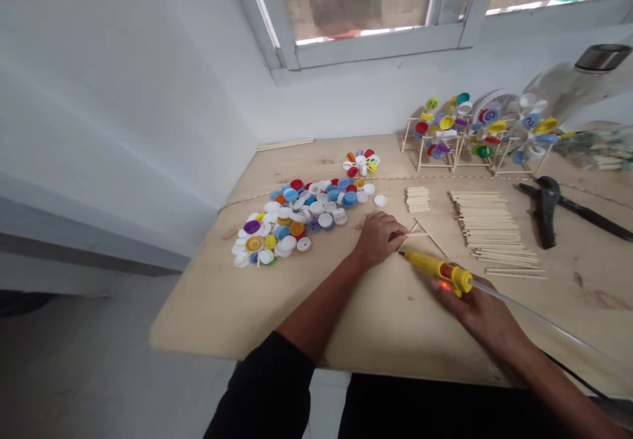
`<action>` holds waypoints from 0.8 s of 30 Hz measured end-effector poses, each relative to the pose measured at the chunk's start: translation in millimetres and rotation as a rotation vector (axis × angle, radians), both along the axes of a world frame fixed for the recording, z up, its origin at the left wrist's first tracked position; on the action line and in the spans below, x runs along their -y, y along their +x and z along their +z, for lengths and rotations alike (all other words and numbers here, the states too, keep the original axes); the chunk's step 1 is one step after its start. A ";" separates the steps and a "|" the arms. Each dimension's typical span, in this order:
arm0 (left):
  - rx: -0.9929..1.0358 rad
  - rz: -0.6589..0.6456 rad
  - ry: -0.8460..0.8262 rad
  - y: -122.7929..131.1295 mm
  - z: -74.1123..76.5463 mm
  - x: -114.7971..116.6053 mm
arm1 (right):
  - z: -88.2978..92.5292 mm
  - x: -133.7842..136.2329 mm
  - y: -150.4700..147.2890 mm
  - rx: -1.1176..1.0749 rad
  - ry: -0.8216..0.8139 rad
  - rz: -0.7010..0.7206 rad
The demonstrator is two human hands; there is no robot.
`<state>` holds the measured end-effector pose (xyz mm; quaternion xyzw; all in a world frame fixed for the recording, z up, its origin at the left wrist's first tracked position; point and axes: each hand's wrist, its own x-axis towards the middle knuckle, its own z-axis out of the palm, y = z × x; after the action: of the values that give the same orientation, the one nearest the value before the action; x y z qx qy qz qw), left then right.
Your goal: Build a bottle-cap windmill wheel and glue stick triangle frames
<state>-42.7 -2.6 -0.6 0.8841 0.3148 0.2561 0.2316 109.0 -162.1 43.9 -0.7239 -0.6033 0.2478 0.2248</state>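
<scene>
My right hand is wrapped round a yellow hot glue gun with a long clear glue stick in its back end and a red light glowing on it. The gun's dark nozzle points left, close to the lower end of a small A-shaped frame of thin wooden sticks. With its fingers closed, my left hand pinches that stick frame at its left side. The fingertips hide part of the frame there. Whether the nozzle touches the wood I cannot tell.
Colourful bottle caps lie heaped left of my hands, with a cap wheel behind. Short sticks and longer sticks lie in rows. Black pliers-like tool lies right. Cap wheels on stick stands line the wall.
</scene>
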 end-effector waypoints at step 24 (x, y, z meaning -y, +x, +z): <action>-0.020 -0.009 -0.035 1.0 5.2 0.4 | -2.2 -5.6 -0.2 0.101 0.014 0.047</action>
<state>-41.6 -3.0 4.6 0.8839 0.3175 0.2406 0.2449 108.9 -156.5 41.7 -0.7195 -0.6325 0.2121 0.1932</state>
